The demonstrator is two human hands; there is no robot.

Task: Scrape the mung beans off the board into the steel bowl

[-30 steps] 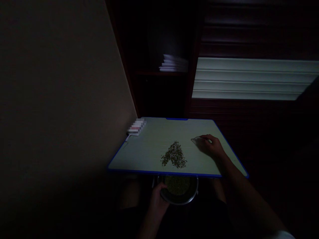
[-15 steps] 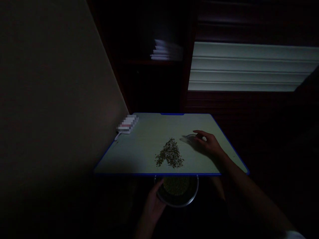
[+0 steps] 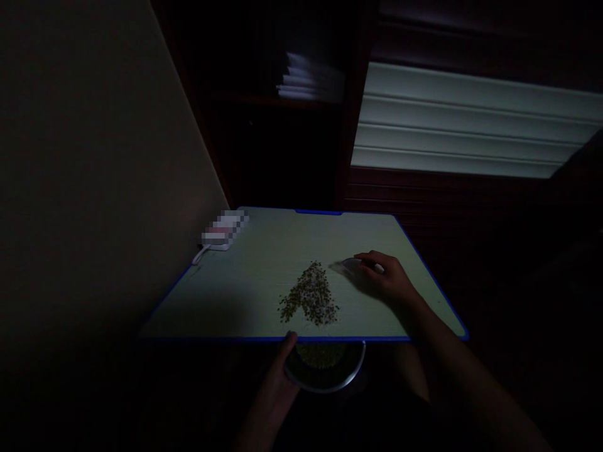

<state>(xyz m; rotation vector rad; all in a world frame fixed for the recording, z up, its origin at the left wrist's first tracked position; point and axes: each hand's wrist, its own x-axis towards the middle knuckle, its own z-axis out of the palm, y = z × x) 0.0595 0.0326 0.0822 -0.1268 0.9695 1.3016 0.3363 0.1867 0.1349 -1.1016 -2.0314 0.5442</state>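
A round metal bowl [image 3: 325,387] is below the front edge of the board [image 3: 264,251], partly hidden under it. Small greenish grains [image 3: 323,356] lie inside. My left hand [image 3: 279,380] grips the bowl's left side, with its thumb up by the board's blue edge. On the pale board, dark seeds or grains [image 3: 311,296] are spread in a rough wedge. To their right, my right hand [image 3: 386,275] is low over the board, its fingers pinched on a small see-through thing with a curved rim [image 3: 348,260]. Dim light hides its exact kind.
A blurred-out white device [image 3: 226,229] with a cord [image 3: 200,254] lies at the board's back left, beside a wall [image 3: 117,157]. Behind stand a dark shelf with stacked white papers [image 3: 308,85] and a pale slatted panel [image 3: 452,125].
The view has shifted slightly, so the board appears lower and further left. My left hand's thumb and the bowl now sit closer against the board's front edge. The seed pile looks unchanged.
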